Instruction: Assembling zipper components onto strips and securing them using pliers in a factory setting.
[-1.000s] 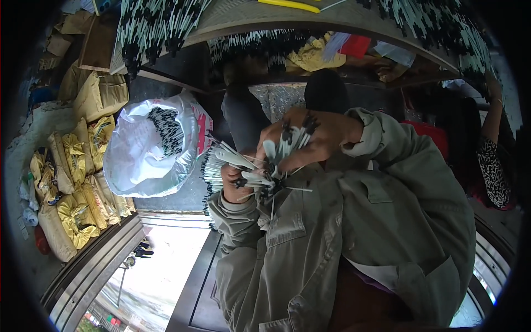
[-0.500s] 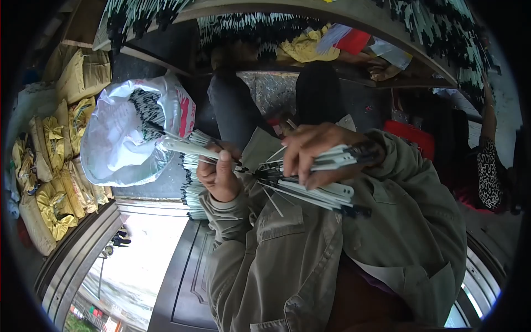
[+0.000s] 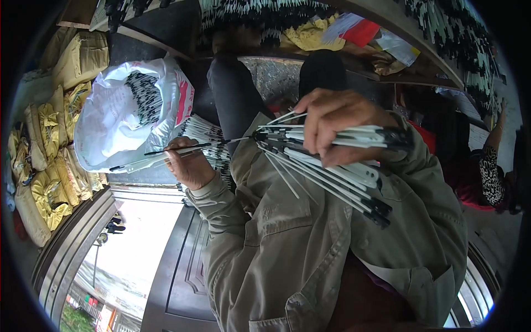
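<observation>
At far right, piled rods (image 3: 480,69) are carried by the worktop (image 3: 409,33); at left, dark-and-white rods (image 3: 145,99) are contained in an open white sack (image 3: 102,105); at centre, a fanned bundle (image 3: 357,170) of white-and-black rods is gripped by the right hand (image 3: 343,119); a slim black-and-white piece (image 3: 142,164) is pinched by the left hand (image 3: 189,166).
</observation>
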